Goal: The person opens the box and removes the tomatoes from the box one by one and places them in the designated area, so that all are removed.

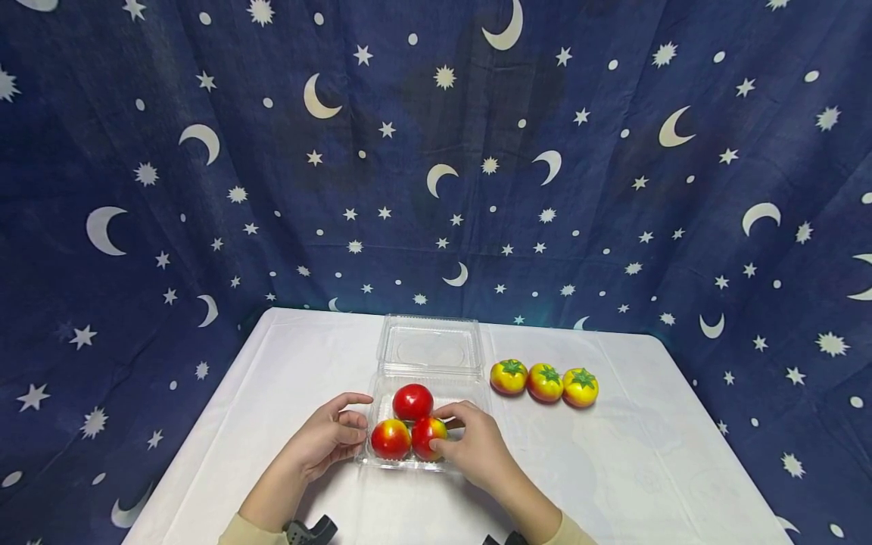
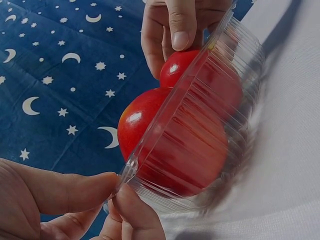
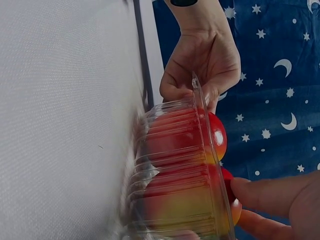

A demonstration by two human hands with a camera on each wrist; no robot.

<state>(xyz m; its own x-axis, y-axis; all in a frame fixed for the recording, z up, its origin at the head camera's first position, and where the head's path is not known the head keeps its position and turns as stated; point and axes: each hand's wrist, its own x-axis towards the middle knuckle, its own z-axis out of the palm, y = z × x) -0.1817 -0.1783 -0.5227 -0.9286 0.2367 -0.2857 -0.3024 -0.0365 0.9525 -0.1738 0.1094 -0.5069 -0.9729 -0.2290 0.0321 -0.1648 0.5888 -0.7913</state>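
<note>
A clear plastic clamshell box (image 1: 470, 390) lies on the white table, its lid (image 1: 431, 333) folded back away from me. Three glossy fruits rest in its near part: one red (image 1: 412, 401) behind, a red-and-yellow fruit (image 1: 391, 440) front left, and another red-and-yellow fruit (image 1: 424, 435) front right. My left hand (image 1: 328, 435) pinches the box's left rim between thumb and finger, plainest in the left wrist view. With thumb and fingers around the front-right fruit, my right hand (image 1: 477, 448) holds it inside the box. The fruit's underside is hidden in the head view.
Right of the box, three yellow-and-red fruits with green leafy tops stand in a row: a left one (image 1: 509, 377), a middle one (image 1: 546, 382) and a right one (image 1: 580, 387). A dark blue star-and-moon cloth (image 1: 409, 189) hangs behind the white table (image 1: 613, 469).
</note>
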